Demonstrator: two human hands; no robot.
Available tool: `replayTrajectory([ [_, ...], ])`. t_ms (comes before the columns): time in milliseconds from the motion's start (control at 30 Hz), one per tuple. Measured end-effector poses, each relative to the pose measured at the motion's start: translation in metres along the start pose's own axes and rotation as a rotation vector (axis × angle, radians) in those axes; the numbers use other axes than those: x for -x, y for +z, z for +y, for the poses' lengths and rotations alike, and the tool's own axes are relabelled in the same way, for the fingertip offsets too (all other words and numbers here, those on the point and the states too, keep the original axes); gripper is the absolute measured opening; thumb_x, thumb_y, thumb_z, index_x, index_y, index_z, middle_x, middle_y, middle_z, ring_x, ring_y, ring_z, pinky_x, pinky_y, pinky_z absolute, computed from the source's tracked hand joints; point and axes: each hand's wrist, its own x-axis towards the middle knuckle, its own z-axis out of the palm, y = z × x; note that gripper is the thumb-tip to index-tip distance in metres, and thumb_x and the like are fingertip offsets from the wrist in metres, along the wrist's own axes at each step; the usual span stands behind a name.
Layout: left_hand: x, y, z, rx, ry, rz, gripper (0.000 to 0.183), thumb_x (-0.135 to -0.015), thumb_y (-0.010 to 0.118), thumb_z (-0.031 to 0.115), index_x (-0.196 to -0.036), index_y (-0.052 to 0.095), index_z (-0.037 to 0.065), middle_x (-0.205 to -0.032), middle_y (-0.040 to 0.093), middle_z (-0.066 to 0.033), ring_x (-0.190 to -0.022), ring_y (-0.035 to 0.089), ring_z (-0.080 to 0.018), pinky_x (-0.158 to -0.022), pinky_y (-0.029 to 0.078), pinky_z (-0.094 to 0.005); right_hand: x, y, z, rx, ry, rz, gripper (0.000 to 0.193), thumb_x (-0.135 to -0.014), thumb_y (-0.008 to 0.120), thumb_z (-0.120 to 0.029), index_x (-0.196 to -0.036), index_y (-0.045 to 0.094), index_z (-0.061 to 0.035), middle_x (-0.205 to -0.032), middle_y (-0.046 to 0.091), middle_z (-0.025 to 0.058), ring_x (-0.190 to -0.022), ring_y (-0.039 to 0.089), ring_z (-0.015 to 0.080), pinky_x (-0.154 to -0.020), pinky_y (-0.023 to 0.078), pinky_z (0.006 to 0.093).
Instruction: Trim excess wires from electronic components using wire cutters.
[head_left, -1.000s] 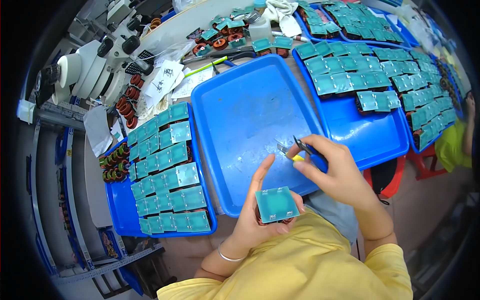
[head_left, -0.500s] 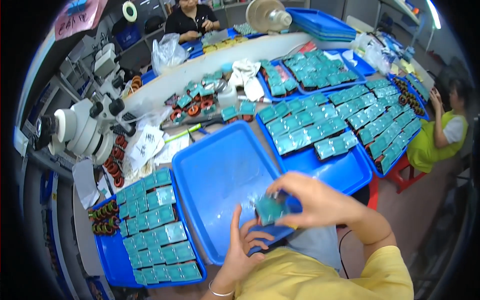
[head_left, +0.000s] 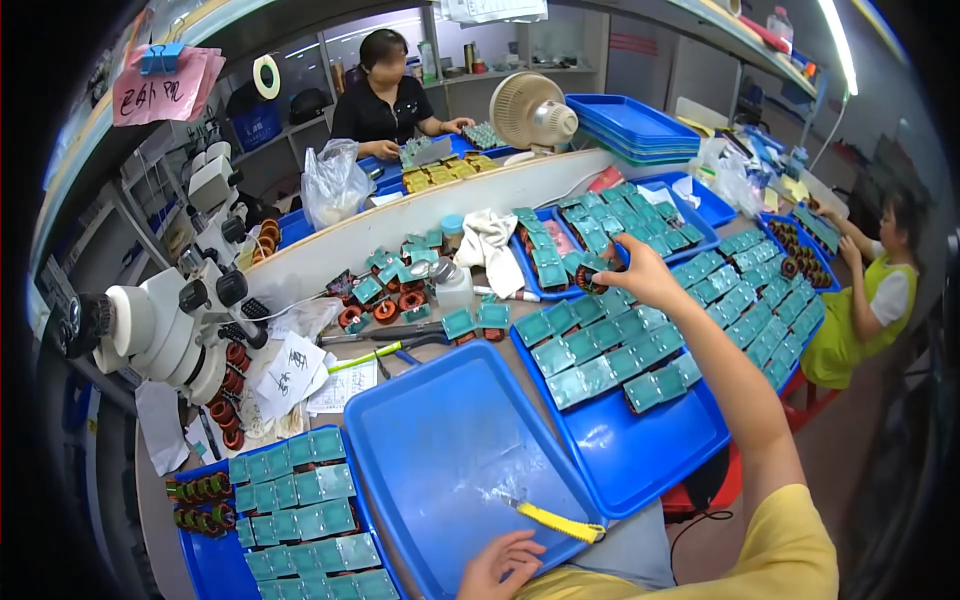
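My right hand [head_left: 637, 275] is stretched out to the far trays, thumb and fingers closed on a green-topped coil part [head_left: 588, 270]. That part is at the near edge of a blue tray [head_left: 560, 294] of similar parts, and my fingers partly cover it. Low in the middle, my left hand [head_left: 503, 566] holds nothing, its fingers loosely curled and apart at the near rim of an otherwise bare-bottomed blue tray [head_left: 430, 450]. Inside this tray, close to the left hand, lies a yellow utility knife [head_left: 560, 521].
Blue trays with rows of green-topped parts stand at left [head_left: 310, 520] and right [head_left: 640, 450]. A microscope [head_left: 150, 325], loose coils [head_left: 385, 307], a white bottle [head_left: 453, 288] and a cloth [head_left: 490, 250] lie beyond. Two people sit nearby; a fan [head_left: 530, 112] stands behind the partition.
My right hand has carried the coil part from above the near tray out to the far trays. The knife is now uncovered. My left hand has lowered, and the view has tilted up.
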Motion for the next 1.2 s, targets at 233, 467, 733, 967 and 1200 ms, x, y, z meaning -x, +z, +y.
replayTrajectory([
  [233, -0.003, -0.001, 0.006, 0.030, -0.066, 0.006, 0.040, -0.083, 0.056, 0.002, -0.121, 0.042, -0.002, -0.102, 0.057, -0.0091, -0.087, 0.055, -0.0138, -0.078, 0.045, -0.0247, -0.073, 0.013, 0.031, 0.113, -0.058, 0.267, 0.047, -0.060, 0.076, -0.026, -0.091, 0.053, 0.0007, -0.081, 0.061, 0.0171, -0.076, 0.060, 0.0305, -0.069, 0.046, 0.0364],
  [467, -0.004, -0.004, 0.011, 0.083, -0.090, 0.004, 0.038, -0.087, 0.054, 0.009, -0.121, 0.042, -0.001, -0.103, 0.057, -0.0107, -0.086, 0.055, -0.0144, -0.076, 0.045, -0.0249, -0.119, -0.049, 0.095, 0.275, 0.046, 0.486, 0.057, -0.061, 0.076, -0.027, -0.104, 0.053, 0.0021, -0.087, 0.062, 0.0233, -0.083, 0.060, 0.0374, -0.073, 0.047, 0.0419],
  [733, -0.009, -0.006, 0.024, 0.078, -0.151, 0.041, 0.038, -0.090, 0.051, 0.017, -0.122, 0.041, -0.002, -0.103, 0.058, -0.0129, -0.086, 0.056, -0.0170, -0.076, 0.045, -0.0271, -0.133, -0.101, 0.215, 0.470, 0.215, 0.600, 0.056, -0.058, 0.076, -0.021, -0.105, 0.053, 0.0002, -0.093, 0.062, 0.0218, -0.089, 0.059, 0.0360, -0.077, 0.046, 0.0411],
  [967, -0.014, -0.003, 0.026, 0.155, -0.244, 0.158, 0.041, -0.090, 0.051, 0.019, -0.123, 0.039, -0.003, -0.105, 0.056, -0.0147, -0.087, 0.056, -0.0194, -0.077, 0.046, -0.0293, -0.131, -0.111, 0.244, 0.390, 0.240, 0.614, 0.047, -0.060, 0.075, -0.014, -0.100, 0.053, -0.0013, -0.091, 0.063, 0.0160, -0.084, 0.061, 0.0309, -0.074, 0.046, 0.0371],
  [1200, -0.014, 0.006, 0.026, 0.166, -0.283, 0.209, 0.039, -0.090, 0.051, 0.020, -0.120, 0.041, -0.003, -0.104, 0.056, -0.0145, -0.085, 0.056, -0.0189, -0.075, 0.046, -0.0290, -0.040, -0.107, 0.104, -0.357, -0.062, 0.298, 0.034, -0.072, 0.070, -0.016, -0.096, 0.050, -0.0045, -0.097, 0.061, 0.0062, -0.086, 0.056, 0.0129, -0.079, 0.044, 0.0285],
])
